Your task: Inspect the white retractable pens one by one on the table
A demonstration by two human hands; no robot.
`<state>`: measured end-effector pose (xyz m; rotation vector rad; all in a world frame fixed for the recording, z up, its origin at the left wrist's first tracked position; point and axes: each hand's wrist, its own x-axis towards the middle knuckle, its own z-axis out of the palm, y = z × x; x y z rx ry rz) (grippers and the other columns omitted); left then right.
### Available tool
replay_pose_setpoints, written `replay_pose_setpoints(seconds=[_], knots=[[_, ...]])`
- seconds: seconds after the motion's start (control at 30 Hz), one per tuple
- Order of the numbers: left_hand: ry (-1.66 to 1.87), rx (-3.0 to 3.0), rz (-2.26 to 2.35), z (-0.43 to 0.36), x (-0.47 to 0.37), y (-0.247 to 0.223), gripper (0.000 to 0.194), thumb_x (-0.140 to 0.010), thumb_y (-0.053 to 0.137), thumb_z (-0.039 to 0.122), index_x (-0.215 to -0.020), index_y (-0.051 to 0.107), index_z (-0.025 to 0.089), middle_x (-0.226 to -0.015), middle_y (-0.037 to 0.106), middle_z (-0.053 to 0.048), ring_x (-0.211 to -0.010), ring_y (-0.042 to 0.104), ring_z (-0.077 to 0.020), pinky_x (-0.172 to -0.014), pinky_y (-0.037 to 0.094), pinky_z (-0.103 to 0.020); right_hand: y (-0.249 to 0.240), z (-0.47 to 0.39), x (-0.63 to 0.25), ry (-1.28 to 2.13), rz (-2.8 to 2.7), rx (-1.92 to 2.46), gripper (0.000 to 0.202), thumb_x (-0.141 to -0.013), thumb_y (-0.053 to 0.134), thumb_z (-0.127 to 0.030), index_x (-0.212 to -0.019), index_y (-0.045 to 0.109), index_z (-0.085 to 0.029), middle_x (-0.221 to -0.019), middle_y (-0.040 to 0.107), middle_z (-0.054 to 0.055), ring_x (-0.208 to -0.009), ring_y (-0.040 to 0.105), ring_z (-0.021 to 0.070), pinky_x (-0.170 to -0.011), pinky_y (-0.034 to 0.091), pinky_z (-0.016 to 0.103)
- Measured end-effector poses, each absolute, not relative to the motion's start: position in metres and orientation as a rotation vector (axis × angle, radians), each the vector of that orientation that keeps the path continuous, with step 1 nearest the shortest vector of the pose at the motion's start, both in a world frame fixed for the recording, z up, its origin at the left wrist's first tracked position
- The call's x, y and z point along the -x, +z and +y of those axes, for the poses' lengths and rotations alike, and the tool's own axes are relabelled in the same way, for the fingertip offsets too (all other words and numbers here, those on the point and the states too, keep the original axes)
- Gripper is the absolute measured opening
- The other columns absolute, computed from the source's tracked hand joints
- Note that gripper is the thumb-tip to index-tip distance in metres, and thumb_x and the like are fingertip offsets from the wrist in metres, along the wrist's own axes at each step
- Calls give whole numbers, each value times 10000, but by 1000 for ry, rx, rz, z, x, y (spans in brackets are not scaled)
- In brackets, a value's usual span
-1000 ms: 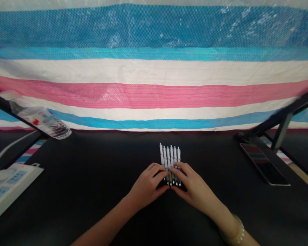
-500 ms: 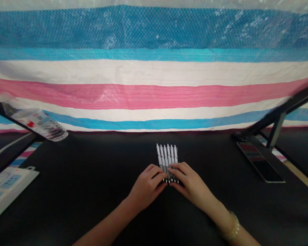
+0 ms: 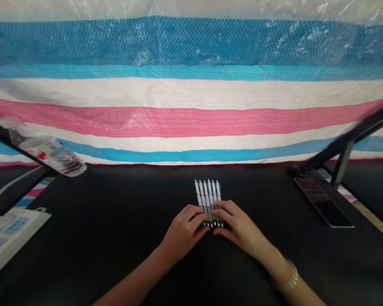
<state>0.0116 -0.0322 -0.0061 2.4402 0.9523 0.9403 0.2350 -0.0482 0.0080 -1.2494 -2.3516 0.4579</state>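
Bare black table top (image 3: 108, 238) spreads wide on both sides of the forearms, out to a white plastic power strip (image 3: 9, 231) at the near left edge. The left hand (image 3: 182, 231) and right hand (image 3: 239, 225) lie loosely curled, fingers resting on the near ends of a row of six white click pens (image 3: 207, 196) laid side by side, gripping none. Farther right lies a dark flat smartphone (image 3: 322, 207); far left, a clear plastic water bottle (image 3: 47, 151). Behind hangs a blue, white and pink striped woven tarpaulin (image 3: 191, 93).

Even soft light, edges warped, perhaps blurred
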Motion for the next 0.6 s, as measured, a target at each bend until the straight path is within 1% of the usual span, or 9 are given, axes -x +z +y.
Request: replay_pose_setpoints(seconds=[0.07, 0.13, 0.2, 0.3, 0.37, 0.43, 0.6], knots=[[939, -2425, 955, -31, -10, -5, 206, -890, 688, 168, -1093, 653, 177, -1020, 673, -84, -929, 630, -234, -821, 572, -396, 9, -49, -235, 442, -2307, 1272, 406, -906, 691, -282, -1295, 578, -244, -1311, 597, 117, -1159, 599, 289, -989, 539, 481], [923, -2418, 969, -29, -7, -2, 238, -920, 642, 172, -1157, 633, 183, -1058, 670, -95, -961, 631, -235, -844, 568, -400, 9, -50, -236, 429, -2242, 1311, 372, -951, 614, -264, -1319, 561, -241, -1321, 589, 121, -1201, 589, 280, -1025, 522, 466], [917, -2414, 991, -26, -4, 0, 242, -940, 590, 144, -1176, 620, 188, -1071, 668, -97, -978, 630, -232, -860, 563, -399, 10, -49, -237, 424, -2192, 1343, 334, -973, 555, -229, -1307, 565, -238, -1281, 611, 116, -1179, 607, 262, -1013, 533, 440], [899, -2396, 1050, -21, 2, 1, 231, -923, 514, 54, -1087, 615, 182, -1022, 663, -89, -973, 624, -232, -859, 558, -399, 12, -46, -241, 394, -2176, 1396, 294, -968, 523, -189, -1248, 600, -237, -1116, 675, 94, -1022, 660, 248, -892, 583, 417], [857, -2385, 1086, -20, 5, 1, 274, -880, 468, -7, -1029, 598, 181, -989, 657, -85, -987, 615, -240, -858, 556, -403, 14, -44, -244, 362, -2187, 1430, 267, -960, 513, -167, -1192, 628, -231, -1032, 693, 83, -949, 663, 248, -830, 590, 414], [809, -2385, 1085, -19, 7, 0, 318, -833, 443, -44, -1004, 582, 185, -981, 656, -82, -1013, 606, -247, -872, 555, -407, 16, -43, -246, 354, -2190, 1449, 252, -956, 504, -149, -1155, 642, -223, -1014, 699, 83, -937, 655, 252, -820, 584, 421], [786, -2415, 1020, -20, 5, -1, 377, -792, 433, -66, -1023, 577, 195, -1034, 678, -73, -1098, 583, -250, -966, 535, -425, 17, -45, -246, 409, -2184, 1431, 272, -956, 497, -130, -1173, 636, -215, -1029, 695, 84, -969, 644, 254, -859, 575, 444]])
